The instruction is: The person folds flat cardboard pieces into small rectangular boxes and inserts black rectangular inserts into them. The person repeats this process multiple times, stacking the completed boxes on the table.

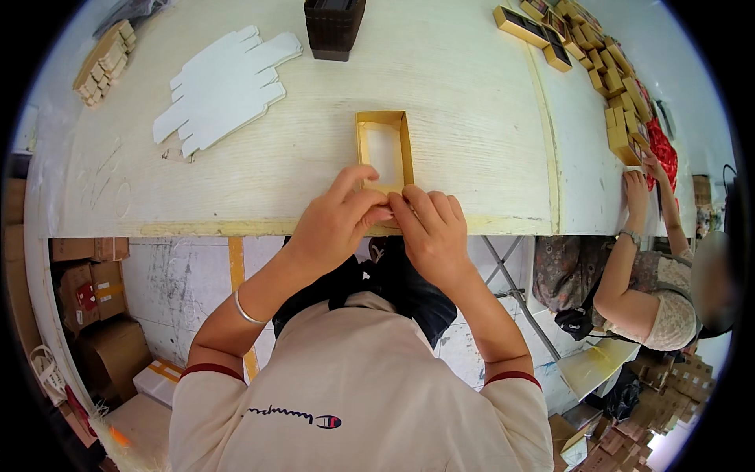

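Observation:
A gold open-topped cardboard box [407, 153] with a pale inside lies in front of me, close to the table's near edge. Both hands are at its near end. My left hand [338, 214] is closed at the near left corner, thumb and fingers pinching the near wall, with the index finger curled over the side. My right hand [435, 236] grips the same wall from the right, its fingertips meeting those of the left. The fingers cover most of that wall, so its fold cannot be made out. A silver bangle circles my left wrist.
White flat box blanks [224, 90] lie stacked at the left. Dark brown stacked trays [334, 27] stand at the far middle. More blanks [104, 64] sit far left. Gold boxes [613, 67] crowd the right side, where a co-worker's hands [638, 181] reach. Cartons [110, 350] stand below left.

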Available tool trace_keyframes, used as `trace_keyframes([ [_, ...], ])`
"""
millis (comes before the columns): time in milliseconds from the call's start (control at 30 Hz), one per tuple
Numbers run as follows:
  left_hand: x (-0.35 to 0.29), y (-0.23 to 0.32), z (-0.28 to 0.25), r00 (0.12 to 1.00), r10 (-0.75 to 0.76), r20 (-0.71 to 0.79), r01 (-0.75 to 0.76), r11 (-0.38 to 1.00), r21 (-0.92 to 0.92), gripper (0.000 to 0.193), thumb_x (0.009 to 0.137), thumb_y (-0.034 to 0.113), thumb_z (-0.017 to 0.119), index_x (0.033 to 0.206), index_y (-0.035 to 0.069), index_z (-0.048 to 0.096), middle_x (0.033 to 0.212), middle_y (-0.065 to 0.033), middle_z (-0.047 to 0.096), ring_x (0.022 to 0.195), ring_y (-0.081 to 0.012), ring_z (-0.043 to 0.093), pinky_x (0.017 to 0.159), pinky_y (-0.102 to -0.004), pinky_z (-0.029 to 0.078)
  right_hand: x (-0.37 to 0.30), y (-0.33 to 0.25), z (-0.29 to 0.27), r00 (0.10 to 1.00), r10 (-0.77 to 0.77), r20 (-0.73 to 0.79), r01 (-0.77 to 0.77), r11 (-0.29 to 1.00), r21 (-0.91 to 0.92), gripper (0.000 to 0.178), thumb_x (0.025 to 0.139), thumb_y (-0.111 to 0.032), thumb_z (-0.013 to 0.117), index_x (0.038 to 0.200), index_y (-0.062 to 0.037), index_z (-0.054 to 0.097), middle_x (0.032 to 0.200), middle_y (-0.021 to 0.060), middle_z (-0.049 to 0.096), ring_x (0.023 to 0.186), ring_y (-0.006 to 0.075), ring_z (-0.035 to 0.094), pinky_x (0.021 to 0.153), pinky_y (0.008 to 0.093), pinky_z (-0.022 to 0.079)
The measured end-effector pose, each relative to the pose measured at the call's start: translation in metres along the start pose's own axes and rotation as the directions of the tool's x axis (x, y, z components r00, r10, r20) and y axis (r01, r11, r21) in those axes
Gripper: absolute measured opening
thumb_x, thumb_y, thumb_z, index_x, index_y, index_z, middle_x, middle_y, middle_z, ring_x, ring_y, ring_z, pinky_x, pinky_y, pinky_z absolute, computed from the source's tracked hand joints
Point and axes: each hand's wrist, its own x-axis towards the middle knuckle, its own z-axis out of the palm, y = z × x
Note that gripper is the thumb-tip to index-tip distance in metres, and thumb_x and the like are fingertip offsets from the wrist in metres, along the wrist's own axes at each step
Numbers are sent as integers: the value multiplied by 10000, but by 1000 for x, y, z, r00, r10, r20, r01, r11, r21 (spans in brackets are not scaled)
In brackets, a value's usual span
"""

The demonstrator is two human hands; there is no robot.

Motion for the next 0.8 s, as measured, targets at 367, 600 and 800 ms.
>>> trace_keyframes([
  [367, 11, 9, -16, 969, 0, 249, -44, 984, 171, 39, 815, 0, 605, 851, -17, 605, 826, -143, 582, 720, -357, 569, 617, -399, 463, 44, 37, -21, 889, -33, 456, -278, 753, 596, 199, 755, 10, 609, 952, -15, 610, 881, 156, 568, 781, 330, 593, 688, 391, 483],
  [600, 17, 15, -18, 955, -40, 293, -22, 979, 205, 39, 818, 7, 586, 847, -9, 608, 815, -154, 569, 745, -370, 560, 658, -416, 460, 110, 71, 5, 776, 252, 578, -283, 958, -37, 160, 755, -44, 626, 904, 14, 622, 900, 168, 637, 770, 329, 624, 686, 405, 502],
  [800, 15, 12, -18, 958, -9, 288, -45, 982, 183, 57, 812, 51, 603, 830, -3, 615, 819, -141, 576, 753, -353, 569, 661, -400, 469, 132, 57, 12, 660, 240, 712, -156, 971, -182, 97, 737, -44, 596, 810, 20, 604, 789, 192, 647, 802, 376, 627, 695, 426, 505],
])
